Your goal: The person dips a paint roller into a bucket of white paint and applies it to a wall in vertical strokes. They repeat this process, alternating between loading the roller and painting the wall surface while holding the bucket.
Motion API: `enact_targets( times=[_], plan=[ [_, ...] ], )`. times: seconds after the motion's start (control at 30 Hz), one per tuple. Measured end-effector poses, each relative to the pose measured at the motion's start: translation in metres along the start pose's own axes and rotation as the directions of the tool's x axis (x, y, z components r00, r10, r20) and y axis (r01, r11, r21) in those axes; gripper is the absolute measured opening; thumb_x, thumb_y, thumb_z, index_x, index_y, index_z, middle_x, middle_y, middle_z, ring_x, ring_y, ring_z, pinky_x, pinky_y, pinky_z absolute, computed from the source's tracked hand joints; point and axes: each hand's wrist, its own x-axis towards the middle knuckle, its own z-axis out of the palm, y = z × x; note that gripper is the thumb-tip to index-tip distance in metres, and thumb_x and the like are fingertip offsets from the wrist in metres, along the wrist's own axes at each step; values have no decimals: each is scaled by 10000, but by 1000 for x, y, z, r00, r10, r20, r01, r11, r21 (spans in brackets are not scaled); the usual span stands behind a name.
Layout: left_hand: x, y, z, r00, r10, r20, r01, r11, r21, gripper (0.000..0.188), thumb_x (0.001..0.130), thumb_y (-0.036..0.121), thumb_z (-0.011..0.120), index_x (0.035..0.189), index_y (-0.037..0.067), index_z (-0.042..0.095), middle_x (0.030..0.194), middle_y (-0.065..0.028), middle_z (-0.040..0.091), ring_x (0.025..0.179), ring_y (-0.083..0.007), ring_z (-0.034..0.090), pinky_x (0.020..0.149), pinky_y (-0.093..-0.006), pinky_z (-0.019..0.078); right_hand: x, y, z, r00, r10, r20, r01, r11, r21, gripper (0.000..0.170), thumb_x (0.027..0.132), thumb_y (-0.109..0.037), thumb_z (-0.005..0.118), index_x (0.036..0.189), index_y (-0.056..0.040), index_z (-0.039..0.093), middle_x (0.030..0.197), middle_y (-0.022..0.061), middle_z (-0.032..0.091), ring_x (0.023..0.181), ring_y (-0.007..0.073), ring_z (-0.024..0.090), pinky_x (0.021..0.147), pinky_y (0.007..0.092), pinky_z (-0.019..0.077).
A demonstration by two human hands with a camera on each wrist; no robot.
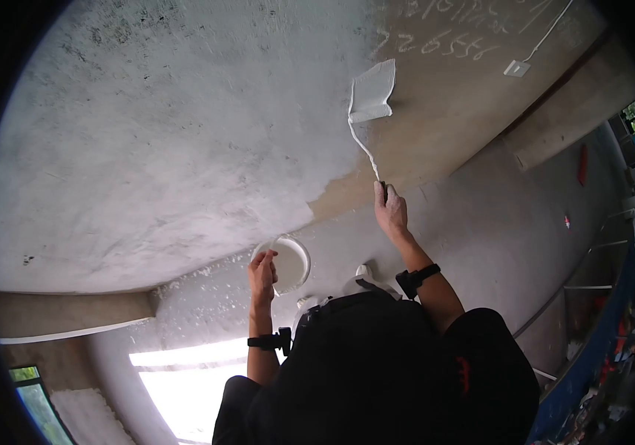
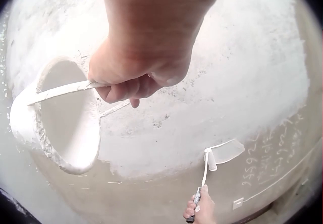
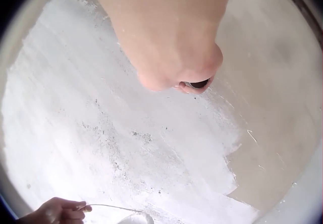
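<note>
My left hand (image 1: 262, 277) grips the thin handle (image 2: 65, 91) of a white bucket (image 2: 24, 118), its fingers curled round it. The bucket hangs tilted in the left wrist view, with its rim coated in white. My right hand (image 1: 392, 212) holds the dark grip (image 2: 191, 218) of a paint roller (image 1: 369, 116), whose frame (image 1: 364, 147) is caked in white. The roller lies against the wall at the lower end of a white patch (image 1: 374, 83) with raised edges. In the right wrist view, the forearm and hand hide the roller head; only the dark grip end (image 3: 200, 84) shows.
Left of the roller the wall (image 1: 184, 133) is coated white; the bare part (image 1: 436, 111) is brown with chalk writing. A switch plate (image 1: 516, 68) with a cable sits on it. White spatters mark the floor (image 1: 184, 311) near the bucket. A metal frame (image 1: 592, 286) stands at right.
</note>
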Motion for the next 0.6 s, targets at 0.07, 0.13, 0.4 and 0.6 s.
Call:
enact_targets(
  times=[0.07,0.13,0.4,0.6],
  plan=[
    [0,-1,0,1000,-4,-2,4,1000,0,209,945,213,576,910,15,633,532,74,347,424,-22,287,380,-216,208,-3,11,15,1000,-2,4,2,1000,-1,436,970,-431,448,823,-37,563,705,255,625,706,458,615,614,524,478],
    [1,-2,1,1000,-9,-4,9,1000,1,208,947,211,574,911,15,633,532,74,347,424,-22,286,379,-216,207,-5,15,24,999,6,35,-7,999,34,443,970,-439,443,827,-36,560,712,259,625,715,459,614,618,524,479],
    [0,-6,2,1000,-22,-1,22,1000,11,203,942,208,577,917,15,636,533,74,347,425,-24,288,380,-218,213,5,25,46,992,-118,-47,124,979,161,404,978,-390,462,820,-27,544,688,247,604,681,458,593,588,519,455],
    [0,-8,2,1000,-18,-5,18,1000,18,208,942,209,573,909,13,633,531,72,346,425,-27,289,381,-222,216,14,2,27,994,-97,-44,104,975,198,408,981,-380,468,815,-16,549,690,245,600,670,448,594,562,499,440]
  ],
)
